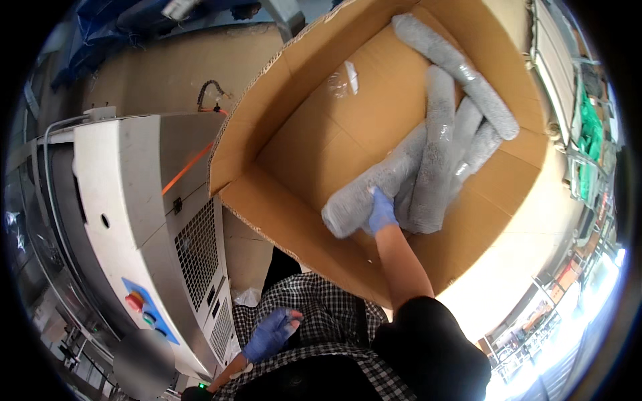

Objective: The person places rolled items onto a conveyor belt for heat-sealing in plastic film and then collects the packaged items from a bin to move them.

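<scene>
My right hand, in a blue glove, reaches into a big cardboard box. It grips a grey fuzzy roll in clear film, its fingers partly hidden behind the roll. Against that roll lean several similar rolls, among them an upright grey roll. Another grey roll lies slantwise across the far right of the box. My left hand, also blue-gloved with bare fingertips, hovers low before the checked apron. Its fingers are loosely bent and nothing shows in them.
To the left stands a white machine cabinet with mesh vents and a red button. An orange cord runs between cabinet and box. Inside the box lies a white scrap beside clear film. Shelving stands at the right.
</scene>
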The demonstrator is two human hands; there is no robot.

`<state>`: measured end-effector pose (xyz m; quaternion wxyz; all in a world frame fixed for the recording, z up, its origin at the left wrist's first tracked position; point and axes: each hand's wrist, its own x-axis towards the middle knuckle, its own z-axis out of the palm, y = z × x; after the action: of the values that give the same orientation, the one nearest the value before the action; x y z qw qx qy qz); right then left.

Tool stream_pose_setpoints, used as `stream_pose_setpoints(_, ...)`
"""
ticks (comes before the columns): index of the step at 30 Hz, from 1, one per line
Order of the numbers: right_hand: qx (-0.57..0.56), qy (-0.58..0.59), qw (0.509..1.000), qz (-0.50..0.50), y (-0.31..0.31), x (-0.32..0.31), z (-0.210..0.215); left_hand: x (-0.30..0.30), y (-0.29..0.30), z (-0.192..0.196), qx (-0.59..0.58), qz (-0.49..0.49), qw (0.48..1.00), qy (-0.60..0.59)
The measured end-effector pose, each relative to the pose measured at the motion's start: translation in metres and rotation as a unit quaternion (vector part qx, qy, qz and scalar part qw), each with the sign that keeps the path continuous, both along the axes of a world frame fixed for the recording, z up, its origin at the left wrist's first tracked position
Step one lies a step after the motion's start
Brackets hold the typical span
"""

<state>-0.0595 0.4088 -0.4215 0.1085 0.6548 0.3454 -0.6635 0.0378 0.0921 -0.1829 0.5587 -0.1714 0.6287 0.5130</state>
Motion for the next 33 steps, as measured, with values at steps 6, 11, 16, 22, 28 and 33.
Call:
stream_pose_setpoints(6,-0.224,0.185,0.953,0.091,0.022,0.06,0.278,-0.043,0.027,0.063,0.093,-0.022,0.991,0.094)
stream_pose_setpoints(11,0.111,0.28,0.831,0.468,0.017,0.085,0.349,-0.064,0.006,0.123,0.139,0.115,0.98,0.081)
stream_pose_setpoints(16,0.429,0.262,0.58,0.641,-0.022,-0.024,0.445,-0.061,-0.049,0.178,0.198,0.155,0.953,0.171)
stream_pose_setpoints(22,0.431,0.408,0.441,0.673,-0.174,-0.182,0.538,-0.052,-0.155,0.228,0.196,0.27,0.904,0.266)
stream_pose_setpoints(28,0.397,0.44,0.245,0.767,-0.276,-0.286,0.545,-0.007,-0.236,0.258,0.113,0.385,0.839,0.367)
stream_pose_setpoints(33,0.317,0.442,0.151,0.825,-0.372,-0.349,0.54,0.031,-0.287,0.274,0.012,0.562,0.723,0.403)
